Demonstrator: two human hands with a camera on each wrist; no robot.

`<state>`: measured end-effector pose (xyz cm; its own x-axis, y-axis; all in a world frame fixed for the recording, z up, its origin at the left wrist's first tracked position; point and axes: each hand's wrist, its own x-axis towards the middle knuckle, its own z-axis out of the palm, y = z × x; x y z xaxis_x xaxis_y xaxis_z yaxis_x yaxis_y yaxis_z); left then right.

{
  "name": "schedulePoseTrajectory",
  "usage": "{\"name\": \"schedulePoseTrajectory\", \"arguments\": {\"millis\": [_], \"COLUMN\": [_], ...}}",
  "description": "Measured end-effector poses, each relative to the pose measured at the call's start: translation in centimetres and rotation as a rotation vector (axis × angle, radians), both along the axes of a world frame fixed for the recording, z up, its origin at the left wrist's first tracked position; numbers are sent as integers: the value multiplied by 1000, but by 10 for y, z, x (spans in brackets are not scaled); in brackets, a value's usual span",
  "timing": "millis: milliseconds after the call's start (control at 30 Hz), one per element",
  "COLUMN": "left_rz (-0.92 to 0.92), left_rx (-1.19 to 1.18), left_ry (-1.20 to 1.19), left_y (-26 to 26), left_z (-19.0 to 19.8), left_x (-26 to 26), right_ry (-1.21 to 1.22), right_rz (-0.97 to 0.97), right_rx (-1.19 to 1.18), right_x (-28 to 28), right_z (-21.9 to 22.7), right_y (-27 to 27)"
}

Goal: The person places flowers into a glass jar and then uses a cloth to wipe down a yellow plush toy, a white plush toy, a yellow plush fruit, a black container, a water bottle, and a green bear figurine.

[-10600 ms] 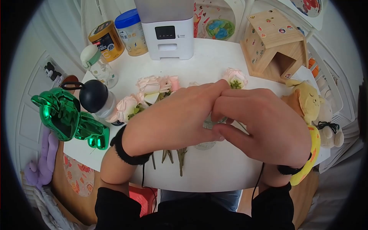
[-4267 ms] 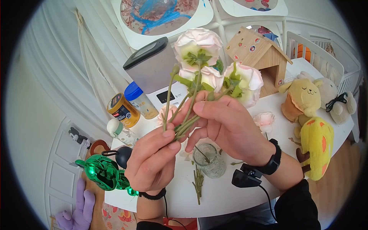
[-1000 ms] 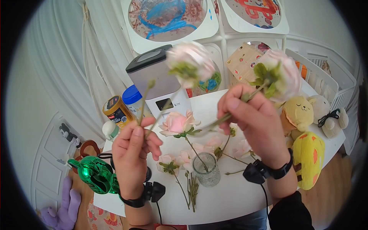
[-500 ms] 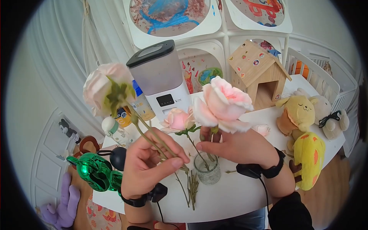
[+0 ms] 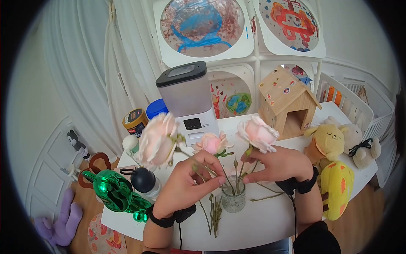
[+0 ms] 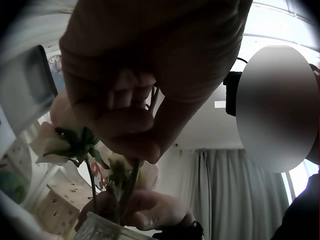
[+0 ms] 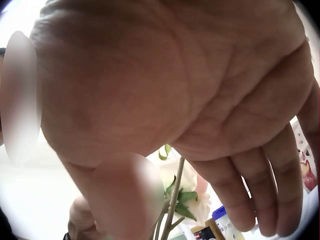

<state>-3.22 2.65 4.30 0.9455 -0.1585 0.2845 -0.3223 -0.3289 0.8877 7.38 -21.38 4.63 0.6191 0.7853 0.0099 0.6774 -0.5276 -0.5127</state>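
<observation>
My left hand (image 5: 188, 182) pinches the stem of a pale pink rose (image 5: 157, 142) between thumb and fingers. Its bloom leans out to the left, and the fingertips are beside the mouth of a textured glass vase (image 5: 233, 203). Another pink rose (image 5: 257, 133) stands over the vase on the right, its stem running down past my right hand (image 5: 279, 163). In the right wrist view that hand's fingers (image 7: 260, 200) are spread and nearly straight, with stems showing between them and the thumb. A third pink rose (image 5: 211, 143) rises behind the vase mouth.
Several green stems (image 5: 215, 216) lie on the white table (image 5: 253, 230) before the vase. Left are a shiny green figure (image 5: 112, 192) and a bottle with a black round cap (image 5: 143, 180). A white dispenser (image 5: 196, 127), wooden house (image 5: 287, 101) and plush toys (image 5: 336, 190) stand around.
The left-hand rose has come in toward the vase with its stem lowered. The right-hand rose has moved down, its stem now at the vase mouth. The right hand's fingers have loosened. The head view tilted up.
</observation>
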Motion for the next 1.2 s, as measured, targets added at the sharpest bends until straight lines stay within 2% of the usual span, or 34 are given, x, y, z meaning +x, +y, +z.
{"name": "schedulePoseTrajectory", "arguments": {"millis": [67,133,167,200,233,267,300,367,433,467,500,567,600,633,700,733,767,833,900,1000,1033,1100,1133,1200], "left_rz": [-3,-10,28,66,63,83,102,91,45,62,57,51,48,38,62,109,103,114,118,278,280,396,398,272], "left_rx": [-50,-96,4,104,106,191,276,252,208,245,248,226,217,218,302,311,313,168,225,525,524,684,685,713], "left_ry": [59,127,107,87,92,104,116,161,123,171,168,233,229,234,158,283,299,157,136,107,113,93,100,155], "left_y": [-1,-2,-1,0,1,2,3,1,-3,-5,-8,-12,-15,-16,-13,-17,-16,-15,-16,-28,-28,-26,-25,-21], "left_z": [3,1,-5,-8,-8,-7,-4,3,5,7,4,-10,-14,-16,-17,-3,-3,-5,-9,-12,-13,-17,-18,-15], "left_x": [0,1,4,5,4,2,-1,-6,-8,-7,-5,3,6,7,3,-2,-1,-3,-5,-7,-7,-7,-6,-2], "right_ry": [24,62,64,-24,-111,-106,-14,77,-94,-348,-351,-107,26,29,155,126,141,-53,-51,-128,-194,-254,-320,-382], "right_rz": [-46,43,39,115,191,187,127,68,-305,-357,-362,-417,-368,-379,-35,-34,-43,-6,-2,-16,-27,-39,-42,-42], "right_rx": [-24,-28,-26,106,240,241,176,117,614,730,733,681,634,633,659,699,700,740,762,681,681,683,723,767], "right_x": [0,2,2,2,2,-2,-9,-15,-17,-4,7,15,17,16,11,5,2,-2,-3,-3,-4,-7,-11,-18], "right_z": [8,10,6,-1,-6,1,16,25,25,10,0,-9,-10,-6,-3,-3,-4,-9,-13,-20,-21,-22,-19,-15], "right_y": [-3,-5,-6,-6,-7,-9,-10,-8,-5,1,4,10,9,11,15,18,21,25,28,31,32,35,36,36]}}
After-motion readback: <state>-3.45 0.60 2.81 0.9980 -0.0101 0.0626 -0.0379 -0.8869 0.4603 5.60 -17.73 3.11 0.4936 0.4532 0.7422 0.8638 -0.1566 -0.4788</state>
